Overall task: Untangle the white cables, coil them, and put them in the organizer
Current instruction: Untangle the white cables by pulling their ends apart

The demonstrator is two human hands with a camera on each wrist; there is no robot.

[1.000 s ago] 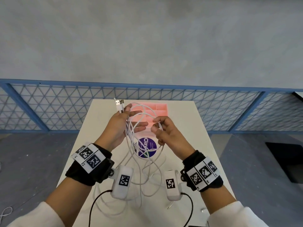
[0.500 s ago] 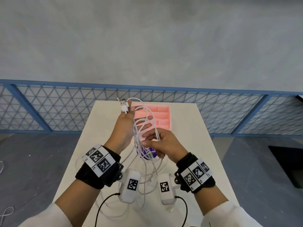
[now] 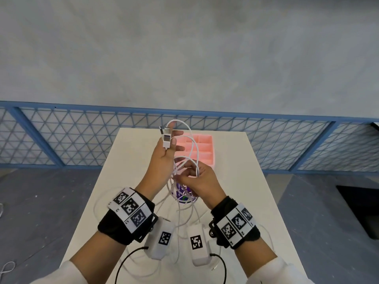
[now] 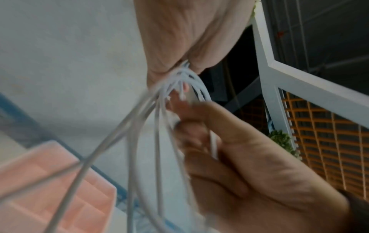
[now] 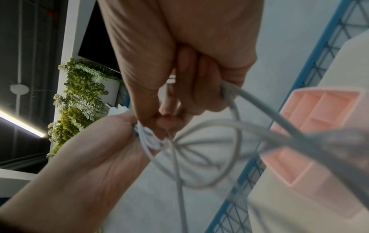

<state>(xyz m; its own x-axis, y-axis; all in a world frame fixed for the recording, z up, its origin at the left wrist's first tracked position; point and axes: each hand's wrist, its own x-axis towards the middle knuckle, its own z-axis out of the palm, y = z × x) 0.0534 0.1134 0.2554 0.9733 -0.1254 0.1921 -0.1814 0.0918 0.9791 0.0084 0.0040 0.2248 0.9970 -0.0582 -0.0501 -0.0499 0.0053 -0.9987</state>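
Note:
My left hand (image 3: 164,160) is raised above the table and holds a bundle of white cable loops (image 3: 191,148), with two USB plugs (image 3: 165,136) sticking up past its thumb. The right hand (image 3: 198,177) is close beside it and pinches a strand of the same cable (image 5: 229,97) in curled fingers. In the left wrist view the cable loops (image 4: 159,126) run from my palm down past the right hand (image 4: 229,157). More white cable (image 3: 184,218) hangs down and trails over the table. The pink organizer (image 3: 202,148) with several compartments sits on the table beyond my hands.
The cream table (image 3: 246,181) has a round purple sticker (image 3: 183,191) partly hidden under the cables. A blue lattice fence (image 3: 82,138) runs behind the table's far edge. A loose small white connector end (image 3: 215,267) lies near the front right.
Both hands rose and drew together. The right hand moved left to the bundle and brought another loop into the left hand's grip; a second plug now shows at the left thumb.

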